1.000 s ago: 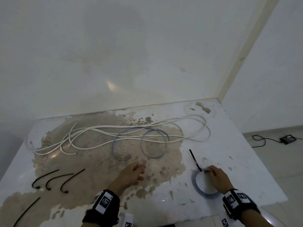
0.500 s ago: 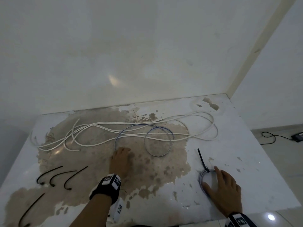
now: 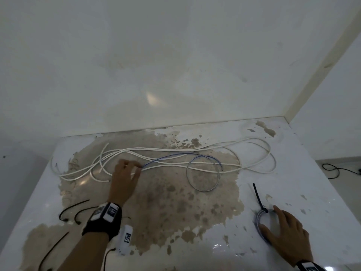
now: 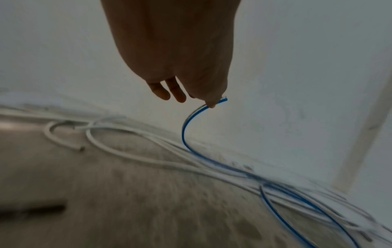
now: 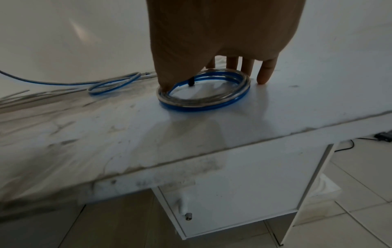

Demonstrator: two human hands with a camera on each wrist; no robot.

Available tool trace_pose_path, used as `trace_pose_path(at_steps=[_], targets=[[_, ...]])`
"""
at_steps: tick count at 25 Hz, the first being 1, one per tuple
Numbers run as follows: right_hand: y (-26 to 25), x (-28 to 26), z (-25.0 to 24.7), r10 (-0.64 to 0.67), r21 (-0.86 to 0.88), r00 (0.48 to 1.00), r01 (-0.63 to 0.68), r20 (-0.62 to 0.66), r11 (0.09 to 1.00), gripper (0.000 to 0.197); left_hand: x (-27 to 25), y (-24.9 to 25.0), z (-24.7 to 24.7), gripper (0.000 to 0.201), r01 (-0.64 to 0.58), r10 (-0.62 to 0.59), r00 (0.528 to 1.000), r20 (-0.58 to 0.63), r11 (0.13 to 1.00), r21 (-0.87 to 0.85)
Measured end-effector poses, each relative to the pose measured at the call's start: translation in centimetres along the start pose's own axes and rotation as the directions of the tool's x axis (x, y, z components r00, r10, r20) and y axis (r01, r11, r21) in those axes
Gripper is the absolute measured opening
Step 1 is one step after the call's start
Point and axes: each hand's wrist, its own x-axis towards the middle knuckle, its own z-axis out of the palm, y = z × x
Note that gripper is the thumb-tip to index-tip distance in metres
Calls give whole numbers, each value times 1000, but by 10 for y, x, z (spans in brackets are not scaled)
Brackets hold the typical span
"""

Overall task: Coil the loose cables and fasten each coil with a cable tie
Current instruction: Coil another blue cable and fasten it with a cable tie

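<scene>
Pinching the loose blue cable (image 4: 186, 127) end, the left hand (image 3: 125, 178) lifts it; the right hand (image 3: 287, 235) lies flat-fingered on the tied coil (image 5: 203, 97).

Loose cables (image 3: 175, 153) are spread across the far part of the table (image 3: 312, 192), w/ one cable's loop (image 3: 203, 173) laid to the right among them. A tied coil (image 3: 260, 222) is placed near the right front edge. Spare ties (image 3: 74, 208) are laid out at the left front.
</scene>
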Motion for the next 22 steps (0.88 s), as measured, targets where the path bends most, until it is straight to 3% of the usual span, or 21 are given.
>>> trace_pose_path(at_steps=[3,5,7,9,11,15,17,19,22], targets=[[-6,2,-3,50,60,998,-52,23,997,88,16,-5,-41,10,7,-2,993,122,999,-37],[-9,3,-4,87,88,996,-89,34,992,92,19,-6,-51,10,177,-124,966,228,957,-231],[-13,1,-5,105,137,994,-108,25,985,103,20,-13,-54,16,341,-267,937,225,839,-424],[-17,0,-7,125,166,992,-128,29,978,107,19,-21,-54,19,375,-330,927,180,775,-508],[-20,0,-10,147,188,988,-154,50,970,100,17,-26,-53,5,353,-311,935,173,747,-564],[-27,3,-17,185,230,980,-197,73,953,84,22,-28,-64,27,366,-300,930,213,695,-619],[-30,2,-20,204,229,976,-215,72,949,95,27,-22,-70,25,427,-291,904,312,634,-645],[-33,0,-26,213,238,977,-214,30,947,112,30,-7,-78,22,522,-285,852,438,498,-692],[-58,8,-44,138,278,972,-82,-190,957,128,36,27,-93,23,571,-199,819,538,368,-734]])
